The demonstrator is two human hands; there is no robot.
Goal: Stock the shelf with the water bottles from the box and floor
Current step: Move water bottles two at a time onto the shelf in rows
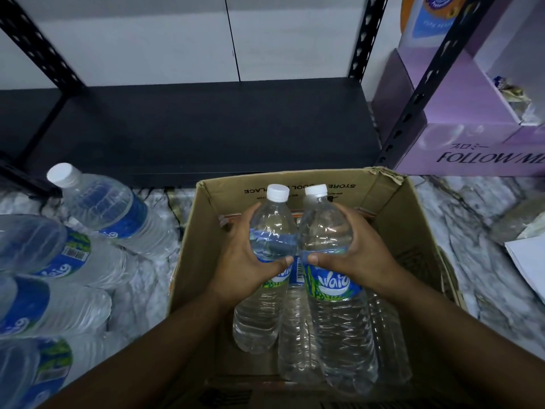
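In the head view, the left hand [250, 261] grips one bottle [267, 261] around its shoulder and label, thumb across the front. The right hand [351, 255] grips a second bottle [333, 278] the same way. Both bottles stand caps up, side by side and touching, over the open box [413, 225] in the middle of the floor. Clear plastic between and behind them suggests at least one more bottle down in the box, though how many cannot be told. More bottles [88, 231] lie on their sides on the floor to the left. The dark shelf [206, 128] sits just beyond the box, low and bare where it shows. A purple carton [472, 143] stands to the right of the rack post.

The step looks like lifting the pair out for the shelf. Each hand holds high on smooth, rounded plastic, so a full bottle could slip down through the fingers. The two could also knock together, or catch the box's far wall on the way over.
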